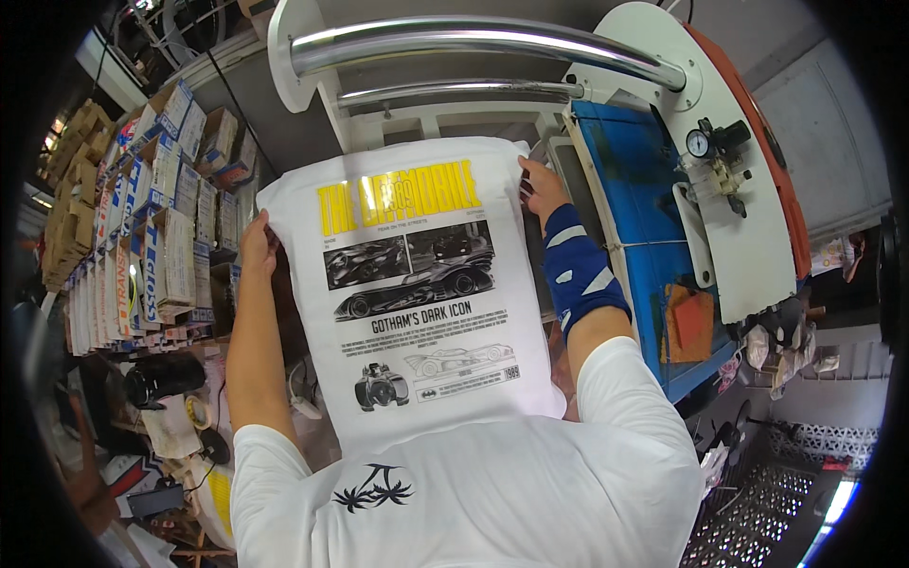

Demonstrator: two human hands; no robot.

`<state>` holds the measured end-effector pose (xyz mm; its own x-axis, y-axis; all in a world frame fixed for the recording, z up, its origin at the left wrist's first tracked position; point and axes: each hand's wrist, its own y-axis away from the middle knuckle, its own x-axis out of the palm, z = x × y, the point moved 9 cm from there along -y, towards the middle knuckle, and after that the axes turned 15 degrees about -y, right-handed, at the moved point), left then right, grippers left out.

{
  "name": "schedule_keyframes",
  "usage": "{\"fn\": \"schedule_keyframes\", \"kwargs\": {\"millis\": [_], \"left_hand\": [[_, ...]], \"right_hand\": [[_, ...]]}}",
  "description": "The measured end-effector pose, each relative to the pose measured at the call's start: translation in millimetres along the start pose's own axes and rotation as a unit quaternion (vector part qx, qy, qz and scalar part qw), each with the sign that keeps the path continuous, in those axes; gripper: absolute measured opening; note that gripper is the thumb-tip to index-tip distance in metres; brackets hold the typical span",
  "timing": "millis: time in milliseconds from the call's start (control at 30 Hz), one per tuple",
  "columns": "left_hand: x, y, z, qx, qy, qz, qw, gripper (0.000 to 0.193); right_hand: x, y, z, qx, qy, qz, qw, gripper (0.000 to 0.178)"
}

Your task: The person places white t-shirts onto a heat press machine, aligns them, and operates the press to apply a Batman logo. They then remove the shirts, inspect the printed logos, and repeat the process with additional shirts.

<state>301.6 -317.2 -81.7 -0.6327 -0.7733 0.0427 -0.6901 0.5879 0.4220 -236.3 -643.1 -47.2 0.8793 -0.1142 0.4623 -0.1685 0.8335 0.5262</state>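
A white printed T-shirt [426, 383] lies spread flat in front of me, bearing yellow lettering, pictures of a black car and small dark text. My left hand [258, 244] pinches its left edge near the far corner, fingers tucked partly behind the cloth. At the far right corner, my right hand [543, 189] grips the opposite edge in the same way. A blue and white sleeve band [579, 270] covers my right forearm. The cloth is fairly taut between both hands, and its near end meets my own white shirt [511, 483]. What lies underneath the cloth is hidden.
Ahead stands a white machine frame with a thick chrome bar [492, 43]. To its right are a blue panel [634, 199] and a pressure gauge [699, 143]. Stacked cardboard boxes [161, 237] fill the left side, with a cluttered surface and a tape roll [197, 412] nearer me.
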Motion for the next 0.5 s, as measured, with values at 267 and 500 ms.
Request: {"fn": "schedule_keyframes", "kwargs": {"millis": [267, 500], "left_hand": [[11, 10, -13, 0.012, -0.021, 0.005, 1.0, 0.029], [5, 49, -53, 0.191, -0.21, -0.088, 0.955, 0.055]], "right_hand": [[-2, 3, 12, -0.01, 0.033, -0.04, 0.999, 0.027], [7, 20, 36, -0.226, 0.302, 0.031, 0.926, 0.032]]}}
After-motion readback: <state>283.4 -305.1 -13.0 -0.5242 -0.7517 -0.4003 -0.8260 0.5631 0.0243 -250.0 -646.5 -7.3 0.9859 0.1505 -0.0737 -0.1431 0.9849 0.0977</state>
